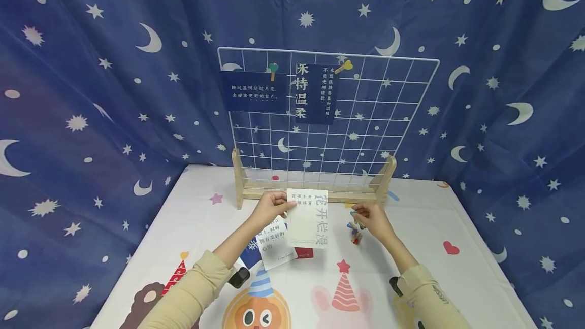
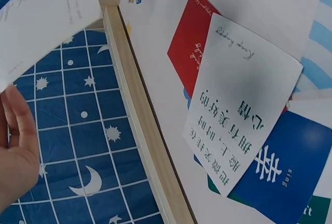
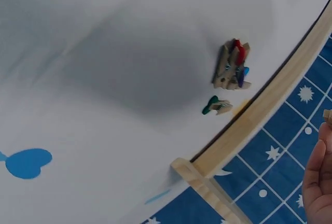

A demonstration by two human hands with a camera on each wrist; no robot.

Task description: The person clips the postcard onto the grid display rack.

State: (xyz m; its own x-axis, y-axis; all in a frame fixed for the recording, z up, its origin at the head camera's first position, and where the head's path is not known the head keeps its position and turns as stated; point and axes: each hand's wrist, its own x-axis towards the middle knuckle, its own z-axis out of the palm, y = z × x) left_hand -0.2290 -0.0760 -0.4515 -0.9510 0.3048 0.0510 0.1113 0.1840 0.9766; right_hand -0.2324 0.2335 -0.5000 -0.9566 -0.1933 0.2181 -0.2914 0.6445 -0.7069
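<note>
seemingly, right fingers (image 3: 314,168) pinch clothespin (image 3: 327,115)

Beige sleeves (image 1: 185,293), dark right-sleeve lettering (image 1: 440,294); black wrist cameras (image 1: 239,277).

We are seeing the grid rack (image 1: 340,196) standing behind the left fingers (image 1: 278,197) and right fingers (image 1: 362,206), one card (image 1: 302,225) extending between them, overlapping cards (image 1: 275,254) lying before the left, clothespins (image 1: 356,238) lying, apparently, just before the right.

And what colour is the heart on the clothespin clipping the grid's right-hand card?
The heart is yellow; it shows best in the head view.
</note>
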